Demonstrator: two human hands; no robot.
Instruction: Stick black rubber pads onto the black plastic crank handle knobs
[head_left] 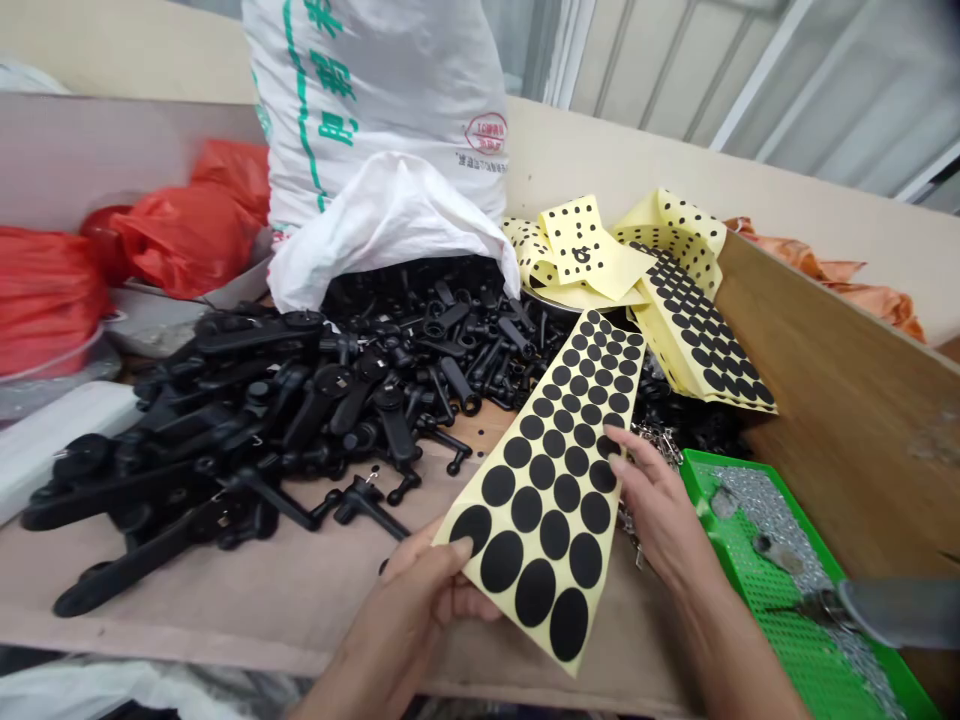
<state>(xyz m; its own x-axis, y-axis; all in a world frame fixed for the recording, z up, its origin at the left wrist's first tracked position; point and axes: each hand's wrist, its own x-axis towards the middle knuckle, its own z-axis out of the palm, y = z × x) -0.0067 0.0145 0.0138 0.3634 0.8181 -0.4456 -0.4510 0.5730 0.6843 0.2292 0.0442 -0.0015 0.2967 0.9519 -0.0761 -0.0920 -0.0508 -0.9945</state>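
Note:
A pale yellow sheet of round black stickers (553,470) is held slanted above the table. At its near left edge my left hand (427,590) grips it, thumb on top and fingers beneath. My right hand (652,490) is at the right edge, its thumb and forefinger on or beside a sticker in the middle of the sheet; the other fingers are partly hidden. Left of the sheet lies a heap of black plastic crank handles (300,400), some with small metal bits on them.
A white woven sack (390,100) spills black parts at the back. More sticker sheets (705,330) lie back right. A green basket (697,470) holds small metal pieces, with a powered screwdriver (885,612) over it. Red bags (195,230) stand at left; a wooden board (840,400) borders the right.

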